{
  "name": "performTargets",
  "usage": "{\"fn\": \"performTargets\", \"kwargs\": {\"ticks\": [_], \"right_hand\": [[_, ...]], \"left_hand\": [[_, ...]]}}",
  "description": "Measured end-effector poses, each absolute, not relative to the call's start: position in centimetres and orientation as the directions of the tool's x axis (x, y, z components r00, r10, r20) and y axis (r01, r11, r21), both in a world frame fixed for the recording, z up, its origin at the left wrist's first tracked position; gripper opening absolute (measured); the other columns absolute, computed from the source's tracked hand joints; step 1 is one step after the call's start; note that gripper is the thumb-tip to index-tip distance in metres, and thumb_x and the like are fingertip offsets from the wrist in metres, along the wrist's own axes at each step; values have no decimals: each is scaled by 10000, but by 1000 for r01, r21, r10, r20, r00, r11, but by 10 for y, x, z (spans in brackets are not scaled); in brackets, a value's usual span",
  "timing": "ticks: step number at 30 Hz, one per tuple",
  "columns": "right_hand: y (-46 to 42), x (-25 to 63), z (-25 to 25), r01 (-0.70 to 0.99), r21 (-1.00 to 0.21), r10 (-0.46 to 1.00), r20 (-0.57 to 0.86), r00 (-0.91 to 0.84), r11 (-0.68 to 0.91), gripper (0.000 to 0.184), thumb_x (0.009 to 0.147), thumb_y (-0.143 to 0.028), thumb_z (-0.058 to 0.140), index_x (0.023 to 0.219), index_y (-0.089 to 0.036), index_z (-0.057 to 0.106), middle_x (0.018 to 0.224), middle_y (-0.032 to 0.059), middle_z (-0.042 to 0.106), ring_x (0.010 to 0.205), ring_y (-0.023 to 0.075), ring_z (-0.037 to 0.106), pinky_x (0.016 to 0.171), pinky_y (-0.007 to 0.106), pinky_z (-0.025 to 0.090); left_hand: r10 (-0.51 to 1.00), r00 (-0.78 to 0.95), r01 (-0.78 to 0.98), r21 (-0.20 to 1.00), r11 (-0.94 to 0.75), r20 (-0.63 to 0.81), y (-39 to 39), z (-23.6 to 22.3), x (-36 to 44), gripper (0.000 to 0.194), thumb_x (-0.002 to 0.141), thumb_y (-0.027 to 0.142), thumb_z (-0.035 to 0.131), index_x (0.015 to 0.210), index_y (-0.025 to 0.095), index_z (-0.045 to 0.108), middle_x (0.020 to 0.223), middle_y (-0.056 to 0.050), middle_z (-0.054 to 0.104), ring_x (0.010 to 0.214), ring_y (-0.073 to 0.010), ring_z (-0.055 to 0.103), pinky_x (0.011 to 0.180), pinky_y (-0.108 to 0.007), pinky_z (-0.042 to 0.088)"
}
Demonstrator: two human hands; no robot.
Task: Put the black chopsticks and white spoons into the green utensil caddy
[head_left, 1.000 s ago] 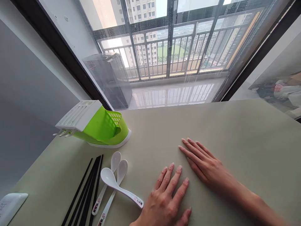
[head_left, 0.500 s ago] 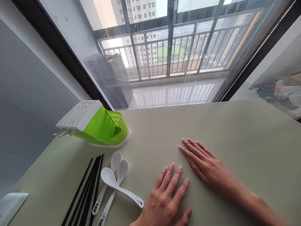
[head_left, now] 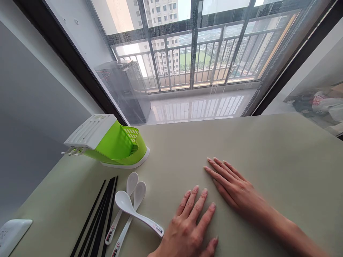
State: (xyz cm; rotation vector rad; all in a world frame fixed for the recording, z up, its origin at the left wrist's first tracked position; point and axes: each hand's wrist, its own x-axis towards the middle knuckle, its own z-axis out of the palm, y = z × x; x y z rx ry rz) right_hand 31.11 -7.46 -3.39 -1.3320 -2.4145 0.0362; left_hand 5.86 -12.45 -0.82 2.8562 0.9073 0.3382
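Note:
My left hand [head_left: 187, 225] lies palm down on the pale green table [head_left: 171, 150], fingers spread, holding nothing. Just left of it is the handle end of a white spoon [head_left: 139, 216], which rests across two more white spoons [head_left: 132, 184] [head_left: 139, 194]. Several black chopsticks [head_left: 100, 214] lie in a loose bundle beside the spoons. To the right, my right hand [head_left: 233, 185] rests flat on the table, fingers stretched out and close together, with nothing in it. A green and white utensil holder [head_left: 115, 142] stands beyond the chopsticks.
A white object with printed markings [head_left: 14, 232] sits at the table's left edge, partly cut off. Behind the table's far edge is a glass window [head_left: 193, 71] with dark frames, and a grey wall [head_left: 32, 92] rises on the left.

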Motion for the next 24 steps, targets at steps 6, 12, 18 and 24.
{"fn": "performTargets", "kwargs": {"ticks": [6,12,18,24], "right_hand": [[-75,311,-33,811,-208,821,320,-472,547,605,1088,-258,388,1670,-301,229,1717,24,282,1578,221,267,1296,478,286],[-75,311,-32,810,-205,818,328,-473,550,617,1089,-256,380,1676,-313,199,1713,26,292,1573,226,281,1289,488,303],[-74,311,-34,812,-195,819,316,-479,550,609,1090,-261,387,1673,-294,214,1720,31,275,1580,225,261,1293,490,293],[-74,311,-34,812,-201,821,316,-476,548,591,1089,-257,388,1662,-293,250,1720,27,278,1582,219,256,1299,479,278]], "left_hand": [[583,791,555,181,-812,186,-125,-9,58,755,935,355,625,1598,110,360,1713,-182,257,1590,-398,197,1231,-555,382],[577,797,554,163,-816,181,-125,-8,59,774,924,366,640,1598,105,364,1697,-202,289,1580,-414,216,1215,-561,405],[579,799,555,171,-814,163,-124,-6,59,769,926,367,634,1596,105,364,1703,-199,273,1586,-411,190,1212,-571,408],[585,795,559,179,-810,163,-125,-8,58,755,934,354,618,1600,116,355,1714,-183,247,1592,-400,171,1219,-571,398]]}}
